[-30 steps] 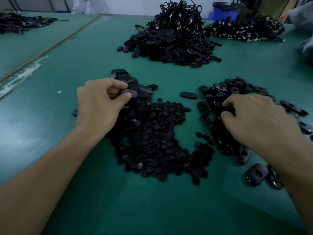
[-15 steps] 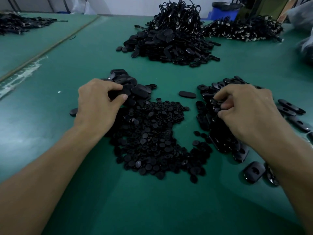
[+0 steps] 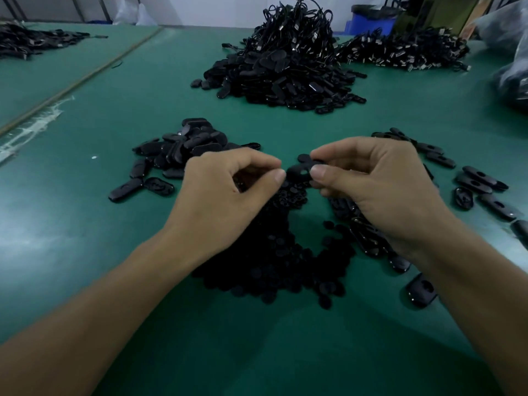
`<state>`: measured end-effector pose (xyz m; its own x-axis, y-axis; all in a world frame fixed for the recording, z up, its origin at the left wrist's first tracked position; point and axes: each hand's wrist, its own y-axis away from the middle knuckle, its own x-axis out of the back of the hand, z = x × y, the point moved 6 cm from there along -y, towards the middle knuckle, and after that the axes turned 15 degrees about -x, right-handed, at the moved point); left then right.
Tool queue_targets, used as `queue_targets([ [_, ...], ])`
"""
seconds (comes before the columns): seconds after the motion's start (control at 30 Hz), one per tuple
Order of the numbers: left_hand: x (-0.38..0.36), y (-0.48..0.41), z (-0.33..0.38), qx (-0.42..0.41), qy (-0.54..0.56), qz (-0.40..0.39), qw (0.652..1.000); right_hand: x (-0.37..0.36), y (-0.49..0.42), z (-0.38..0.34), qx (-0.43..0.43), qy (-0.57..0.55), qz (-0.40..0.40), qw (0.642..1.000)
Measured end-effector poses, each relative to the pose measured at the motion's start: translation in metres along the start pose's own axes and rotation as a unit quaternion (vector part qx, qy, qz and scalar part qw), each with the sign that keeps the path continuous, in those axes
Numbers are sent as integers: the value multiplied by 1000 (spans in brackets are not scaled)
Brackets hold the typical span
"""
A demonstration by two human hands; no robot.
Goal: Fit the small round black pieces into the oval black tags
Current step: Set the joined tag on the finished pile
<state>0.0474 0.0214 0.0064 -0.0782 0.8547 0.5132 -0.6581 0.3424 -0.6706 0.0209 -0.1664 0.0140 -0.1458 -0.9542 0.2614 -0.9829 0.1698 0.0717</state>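
Note:
My right hand (image 3: 380,190) pinches an oval black tag (image 3: 299,172) between thumb and fingers, its hole facing up, above the table centre. My left hand (image 3: 225,192) has thumb and forefinger pinched together right at the tag's left end, seemingly on a small round piece that the fingertips hide. Below both hands lies a heap of small round black pieces (image 3: 274,252). Oval tags lie in a pile at the left (image 3: 185,147), and more are scattered at the right (image 3: 480,184).
On the green table (image 3: 85,224), a big mound of tags with cords (image 3: 285,72) sits at the back and another pile (image 3: 405,52) at the back right. A further pile (image 3: 28,44) lies far left. A blue bin (image 3: 371,22) and plastic bags (image 3: 511,67) stand at the far right.
Both hands left their piles and came together over the centre. The right hand lifted an oval tag; the left hand moved right to meet it.

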Motion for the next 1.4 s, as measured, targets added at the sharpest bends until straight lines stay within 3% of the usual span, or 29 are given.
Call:
queue_targets([
  [0.13,-6,1,-4,45,102,-8,994,-4,-2,2,-14,-26,-10,1000],
  [0.4,-13,6,-13,128,283,60,949,-10,-1,3,-1,-1,-15,1000],
  [0.67,-9,4,-10,126,313,103,936,-18,4,1,2,7,-47,999],
  [0.83,-16,5,-3,105,310,52,943,-26,6,2,-4,-29,-69,997],
  [0.97,-14,4,-6,90,266,43,959,-21,6,0,54,92,-5,994],
  [1.1,-9,2,-12,91,244,63,964,-12,5,-1,98,269,84,954],
  [1.4,-9,2,-15,116,215,61,968,-26,1,4,92,420,36,902],
])
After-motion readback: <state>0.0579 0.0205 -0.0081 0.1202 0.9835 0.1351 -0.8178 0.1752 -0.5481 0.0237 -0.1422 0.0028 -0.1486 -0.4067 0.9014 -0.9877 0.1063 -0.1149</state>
